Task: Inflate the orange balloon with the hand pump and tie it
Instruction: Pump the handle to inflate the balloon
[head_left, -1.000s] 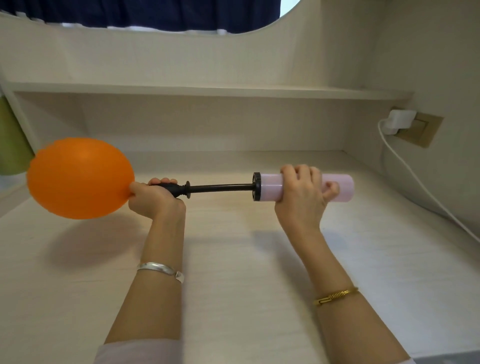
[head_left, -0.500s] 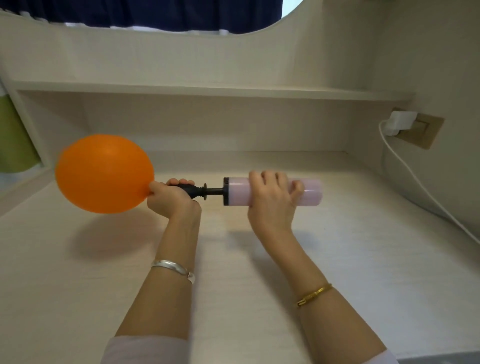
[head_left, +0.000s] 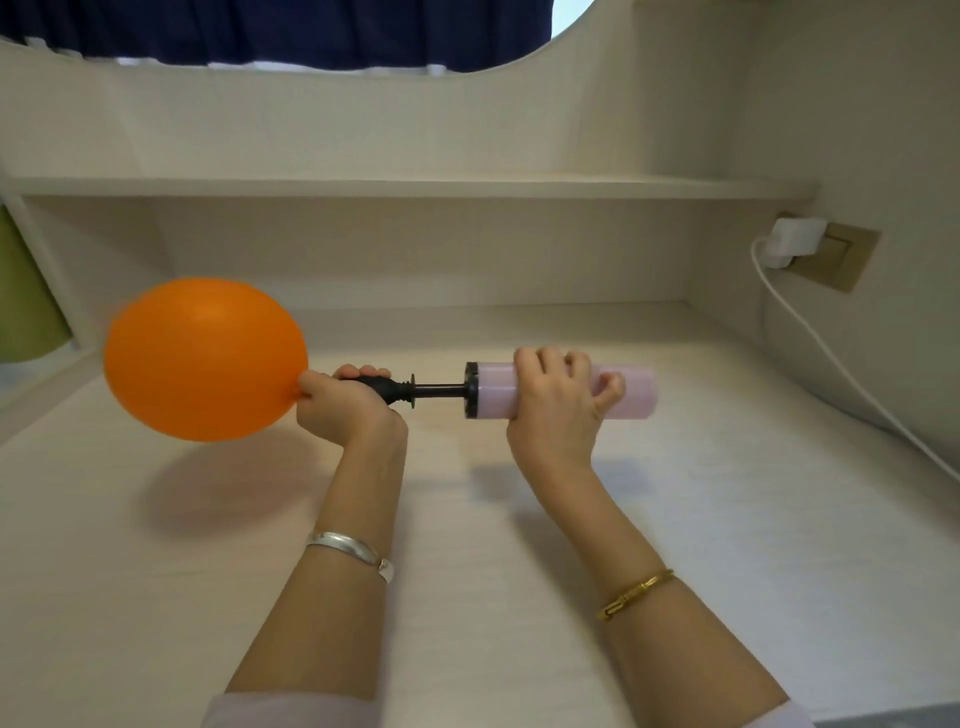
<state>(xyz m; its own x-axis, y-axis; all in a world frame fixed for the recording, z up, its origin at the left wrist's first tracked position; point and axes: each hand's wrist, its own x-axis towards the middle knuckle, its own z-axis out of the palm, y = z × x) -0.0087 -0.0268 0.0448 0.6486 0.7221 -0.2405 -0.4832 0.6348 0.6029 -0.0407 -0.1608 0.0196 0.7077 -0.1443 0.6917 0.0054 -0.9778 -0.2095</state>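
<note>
Left hand (head_left: 340, 402) grips the orange balloon (head_left: 205, 358) neck on the pump nozzle; right hand (head_left: 558, 402) grips the pink pump (head_left: 561, 391) barrel above the worktop (head_left: 727, 519).

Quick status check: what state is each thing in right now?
orange balloon: inflated, untied, neck on pump nozzle
hand pump: rod partly extended
left hand: grips balloon neck and nozzle
right hand: grips pump barrel
white charger: plugged into wall socket
</note>
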